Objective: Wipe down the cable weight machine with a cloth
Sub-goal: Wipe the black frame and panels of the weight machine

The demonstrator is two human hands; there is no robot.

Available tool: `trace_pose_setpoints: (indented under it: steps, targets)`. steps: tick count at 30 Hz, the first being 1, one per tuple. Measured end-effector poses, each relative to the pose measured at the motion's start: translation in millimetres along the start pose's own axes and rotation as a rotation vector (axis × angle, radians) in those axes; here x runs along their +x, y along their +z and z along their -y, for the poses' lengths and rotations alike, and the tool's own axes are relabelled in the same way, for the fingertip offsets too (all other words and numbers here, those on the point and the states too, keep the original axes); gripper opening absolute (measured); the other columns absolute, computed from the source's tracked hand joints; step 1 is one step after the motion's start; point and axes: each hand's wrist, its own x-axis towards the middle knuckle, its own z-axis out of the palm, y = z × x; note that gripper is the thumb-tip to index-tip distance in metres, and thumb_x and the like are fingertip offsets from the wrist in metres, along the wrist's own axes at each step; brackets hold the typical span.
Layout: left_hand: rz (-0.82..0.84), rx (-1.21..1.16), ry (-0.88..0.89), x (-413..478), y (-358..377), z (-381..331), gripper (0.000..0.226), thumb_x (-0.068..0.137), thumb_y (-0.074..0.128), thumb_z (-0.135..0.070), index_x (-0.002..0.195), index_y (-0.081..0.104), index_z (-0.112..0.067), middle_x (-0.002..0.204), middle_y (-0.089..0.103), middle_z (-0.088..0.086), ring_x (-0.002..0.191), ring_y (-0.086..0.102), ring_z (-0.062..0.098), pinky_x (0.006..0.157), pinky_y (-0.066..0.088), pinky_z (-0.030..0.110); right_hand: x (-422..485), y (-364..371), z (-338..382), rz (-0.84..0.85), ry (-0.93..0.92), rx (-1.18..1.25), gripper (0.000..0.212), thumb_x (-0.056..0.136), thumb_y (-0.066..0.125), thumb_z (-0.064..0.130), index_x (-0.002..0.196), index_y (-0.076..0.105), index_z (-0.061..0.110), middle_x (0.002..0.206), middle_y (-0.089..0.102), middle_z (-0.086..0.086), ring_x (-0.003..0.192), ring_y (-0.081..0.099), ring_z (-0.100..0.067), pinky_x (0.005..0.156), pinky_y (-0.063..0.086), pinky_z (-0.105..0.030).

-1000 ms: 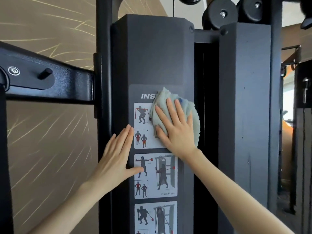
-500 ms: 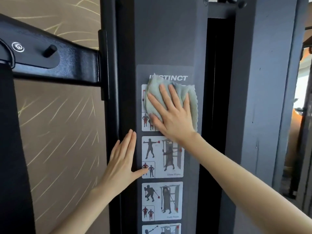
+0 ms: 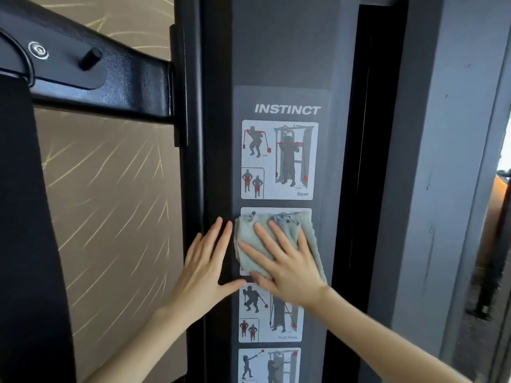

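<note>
The cable weight machine's dark grey shroud (image 3: 282, 51) fills the middle of the view, with an "INSTINCT" exercise sticker (image 3: 279, 161) running down it. My right hand (image 3: 284, 261) lies flat with spread fingers on a folded pale grey-green cloth (image 3: 249, 236), pressing it against the second picture of the sticker. My left hand (image 3: 204, 266) rests flat on the shroud's left edge, fingers straight and thumb out, just beside the cloth.
A black frame arm (image 3: 83, 73) with a peg and bolt juts out at upper left. A black upright (image 3: 25, 230) stands at the far left. A second grey shroud (image 3: 448, 161) is to the right beyond a dark gap. Patterned beige wall behind.
My right hand has slid the cloth down from the top squat picture to the second picture. The left hand stays flat beside it. The view has tilted downward.
</note>
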Motion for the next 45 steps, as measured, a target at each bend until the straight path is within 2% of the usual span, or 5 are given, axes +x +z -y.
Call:
trace_pose_setpoints:
  steps: [10,21,25,34,45]
  targets:
    - [-0.013,-0.027,-0.043,-5,5,-6,0.115,0.072,0.064,-0.060,0.156,-0.003,-0.021,0.158,0.008,0.004,0.139,-0.021,-0.003,0.102,0.013,0.057,93,-35,-56,-0.127,0.190,-0.024,0.059,0.096,0.036,0.054,0.149,0.029,0.030,0.157,0.023,-0.009,0.145,0.016,-0.034,0.110,0.009,-0.063]
    - [0.129,0.006,-0.163,-61,42,-15,0.116,0.073,0.056,-0.072,0.157,-0.004,-0.018,0.164,-0.008,-0.004,0.145,0.006,0.009,0.115,0.021,0.047,-71,22,6,0.102,-0.170,-0.032,0.069,0.093,0.038,0.057,0.152,0.014,0.033,0.161,-0.007,-0.006,0.144,0.015,-0.027,0.112,0.006,-0.057]
    - [0.188,0.040,-0.242,-73,48,-21,0.114,0.074,0.049,-0.074,0.156,-0.005,-0.017,0.163,-0.012,-0.008,0.145,0.013,0.012,0.119,0.010,0.040,-31,3,-48,-0.021,-0.179,0.060,0.066,0.091,0.046,0.056,0.150,0.026,0.034,0.159,0.017,-0.003,0.144,0.018,-0.026,0.114,-0.006,-0.054]
    - [0.192,0.087,-0.406,-82,60,-47,0.132,0.071,0.078,-0.053,0.151,-0.024,-0.028,0.162,-0.003,0.001,0.145,0.010,0.013,0.118,0.010,0.043,15,-5,-88,-0.259,-0.009,0.205,0.057,0.094,0.047,0.049,0.145,0.041,0.025,0.154,0.030,-0.009,0.143,0.020,-0.032,0.106,0.022,-0.063]
    - [0.277,0.051,-0.437,-123,75,-58,0.127,0.077,0.072,-0.054,0.147,-0.029,-0.023,0.158,-0.013,-0.005,0.142,0.000,0.006,0.118,0.007,0.036,-123,54,1,0.024,-0.260,0.147,0.061,0.093,0.035,0.048,0.151,0.026,0.028,0.160,0.009,-0.005,0.148,-0.003,-0.026,0.112,-0.006,-0.059]
